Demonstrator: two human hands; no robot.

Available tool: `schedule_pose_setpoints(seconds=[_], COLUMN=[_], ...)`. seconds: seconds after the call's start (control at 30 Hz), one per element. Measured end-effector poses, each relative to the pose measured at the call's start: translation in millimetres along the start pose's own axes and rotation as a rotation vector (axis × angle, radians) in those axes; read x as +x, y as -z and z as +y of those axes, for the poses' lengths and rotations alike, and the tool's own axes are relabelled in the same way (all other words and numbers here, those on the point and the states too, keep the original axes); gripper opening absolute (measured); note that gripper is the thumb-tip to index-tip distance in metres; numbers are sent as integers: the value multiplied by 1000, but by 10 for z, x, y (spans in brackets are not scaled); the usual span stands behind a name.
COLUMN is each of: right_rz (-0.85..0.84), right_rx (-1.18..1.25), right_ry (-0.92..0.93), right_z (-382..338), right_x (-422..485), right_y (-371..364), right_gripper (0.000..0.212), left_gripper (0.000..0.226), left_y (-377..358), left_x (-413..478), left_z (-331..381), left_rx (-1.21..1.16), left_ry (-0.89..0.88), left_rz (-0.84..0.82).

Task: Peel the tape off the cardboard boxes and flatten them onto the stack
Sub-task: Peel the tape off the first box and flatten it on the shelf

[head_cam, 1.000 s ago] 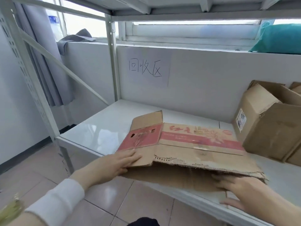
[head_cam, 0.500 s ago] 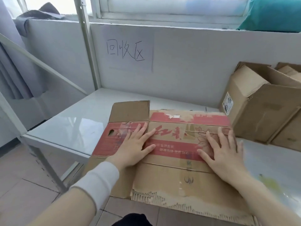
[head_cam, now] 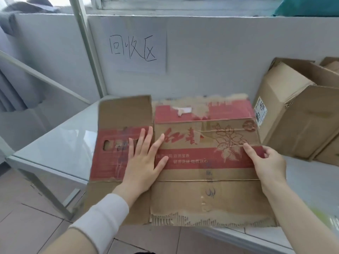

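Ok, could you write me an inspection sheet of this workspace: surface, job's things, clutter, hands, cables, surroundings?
Surface: glossy white shelf; the flattened box overhangs its front edge.
Job's things: flattened box lies printed side up; brown boxes, not flattened, at the right.
Clutter: blurred yellow-green patch at the right, cannot tell what.
Hands: left hand presses flat on the box; right hand grips its right edge.
Cables: nothing seen.
Surroundings: handwritten paper sign on the back wall, rack post, tiled floor.
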State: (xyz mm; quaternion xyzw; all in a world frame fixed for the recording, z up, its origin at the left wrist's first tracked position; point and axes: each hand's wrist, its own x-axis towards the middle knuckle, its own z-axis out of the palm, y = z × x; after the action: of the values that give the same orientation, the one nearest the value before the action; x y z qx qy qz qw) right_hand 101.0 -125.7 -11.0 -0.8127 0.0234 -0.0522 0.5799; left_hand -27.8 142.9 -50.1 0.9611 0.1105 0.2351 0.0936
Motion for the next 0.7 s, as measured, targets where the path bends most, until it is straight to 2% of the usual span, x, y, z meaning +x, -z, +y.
schedule_pose_setpoints(seconds=[0.07, 0.17, 0.2, 0.3, 0.33, 0.4, 0.47, 0.53, 0.7], right_rz=[10, -41, -68, -93, -78, -100, -258, -392, -481], right_rx=[80, -6, -117, -658, -774, -855, -916, -974, -1026], right_ry=[19, 18, 11, 29, 92, 280, 406, 413, 452], right_z=[11, 121, 161, 234, 249, 291, 356, 402, 445], right_x=[-10, 5, 6, -32, -57, -141, -222, -248, -367], right_y=[-40, -120, -149, -231, -259, -347, -442, -495, -362], right_gripper=[53, 44, 43, 49, 53, 61, 67, 68, 79], left_gripper=[60, 65, 66, 58, 57, 55, 55, 57, 60], left_y=[76, 26, -47, -281, -322, -340, -338, -365, -495], left_x=[96, 199, 206, 186, 182, 203, 262, 361, 681], left_z=[-9, -36, -54, -85, -85, -86, -107, -169, -294], left_rx=[-2, 34, 47, 80, 85, 82, 73, 77, 106], left_ry=[-39, -14, 11, 84, 91, 89, 91, 123, 223], left_rz=[101, -80, -177, -422, -441, -450, -462, -460, -441])
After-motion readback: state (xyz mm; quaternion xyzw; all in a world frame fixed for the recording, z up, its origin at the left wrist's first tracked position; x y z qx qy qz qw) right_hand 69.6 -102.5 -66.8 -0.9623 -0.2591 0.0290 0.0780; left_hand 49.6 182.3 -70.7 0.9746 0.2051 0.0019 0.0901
